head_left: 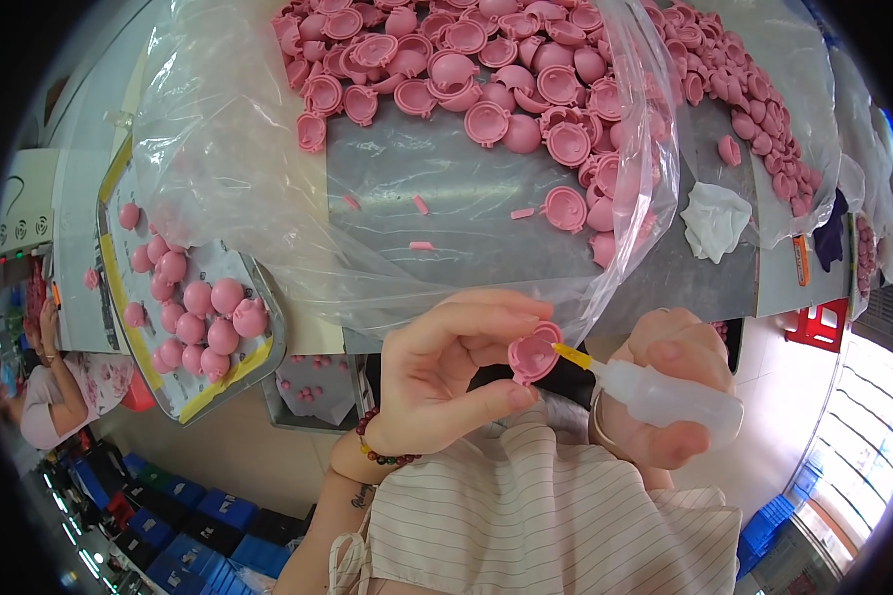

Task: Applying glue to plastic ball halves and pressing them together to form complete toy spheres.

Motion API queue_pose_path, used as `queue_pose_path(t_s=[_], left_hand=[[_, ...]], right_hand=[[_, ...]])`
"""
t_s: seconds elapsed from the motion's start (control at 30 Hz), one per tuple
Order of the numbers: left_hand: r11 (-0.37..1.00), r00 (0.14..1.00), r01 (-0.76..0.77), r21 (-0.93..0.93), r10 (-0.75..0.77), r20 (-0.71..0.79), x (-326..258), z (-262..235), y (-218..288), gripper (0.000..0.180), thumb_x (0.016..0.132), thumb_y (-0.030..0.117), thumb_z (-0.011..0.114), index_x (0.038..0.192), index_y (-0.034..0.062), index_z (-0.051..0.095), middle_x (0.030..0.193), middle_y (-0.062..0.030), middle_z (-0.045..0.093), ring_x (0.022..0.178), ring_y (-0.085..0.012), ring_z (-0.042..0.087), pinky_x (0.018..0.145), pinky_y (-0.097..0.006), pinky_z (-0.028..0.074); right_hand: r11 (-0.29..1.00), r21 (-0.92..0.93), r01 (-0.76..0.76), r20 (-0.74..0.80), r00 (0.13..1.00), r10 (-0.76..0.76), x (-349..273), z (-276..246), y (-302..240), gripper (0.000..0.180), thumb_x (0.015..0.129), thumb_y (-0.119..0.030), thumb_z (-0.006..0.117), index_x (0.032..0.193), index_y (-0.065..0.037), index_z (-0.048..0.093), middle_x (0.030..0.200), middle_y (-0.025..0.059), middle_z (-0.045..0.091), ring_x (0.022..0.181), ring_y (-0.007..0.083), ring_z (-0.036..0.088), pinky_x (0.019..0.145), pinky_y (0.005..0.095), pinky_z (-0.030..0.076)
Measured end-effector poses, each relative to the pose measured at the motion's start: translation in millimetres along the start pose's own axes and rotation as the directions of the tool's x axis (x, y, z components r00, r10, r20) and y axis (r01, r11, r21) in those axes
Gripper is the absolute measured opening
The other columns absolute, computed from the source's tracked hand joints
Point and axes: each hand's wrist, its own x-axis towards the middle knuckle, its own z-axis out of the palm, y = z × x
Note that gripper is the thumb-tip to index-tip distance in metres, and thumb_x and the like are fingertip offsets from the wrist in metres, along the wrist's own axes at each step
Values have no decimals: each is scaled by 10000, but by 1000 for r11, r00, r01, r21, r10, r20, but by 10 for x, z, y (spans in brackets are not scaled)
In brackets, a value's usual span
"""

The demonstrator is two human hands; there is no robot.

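Between the fingertips of my left hand (446, 372) is a pink plastic half-shell (534, 354), its hollow side showing. My right hand (677, 372) grips a translucent white squeeze bottle (670, 399), tilted to the left. The bottle's yellow nozzle (574, 355) reaches the rim of the half-shell; whether it touches cannot be made out. Beyond my hands, a heap of similar pink half-shells (451, 74) lies on clear plastic sheeting over the grey worktop (397, 169). A few small pink strips (421, 245) lie loose in front of the heap.
A tray with yellow-taped edges (200, 402) at left holds several pink balls (197, 297). Clear plastic bags (228, 129) drape over the worktop. A crumpled white cloth (714, 220) and an orange-handled tool (801, 261) lie at right. Another person (60, 402) sits at far left.
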Motion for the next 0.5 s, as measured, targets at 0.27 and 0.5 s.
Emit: queue_pose_path(t_s=[0.27, 0.5], left_hand=[[948, 992, -115, 295, 127, -22, -3, 35, 27, 407, 654, -127, 596, 1041, -54, 493, 1113, -168, 437, 994, -212, 498, 855, -298, 425], [903, 981, -173, 392, 194, -14, -8, 6, 8, 409, 657, -117, 596, 1047, -53, 491, 1101, -196, 470, 1001, -227, 500, 853, -303, 422]], right_hand=[[995, -37, -93, 68, 993, 95, -22, -43, -37, 577, 796, -535, 385, 812, 20, 538, 567, 21, 379, 438, 100, 293, 386, 231, 195], [992, 121, -20, -55, 998, 27, 26, 0, -18, 544, 812, -499, 365, 863, 19, 524, 617, 25, 394, 494, 101, 328, 411, 226, 215]])
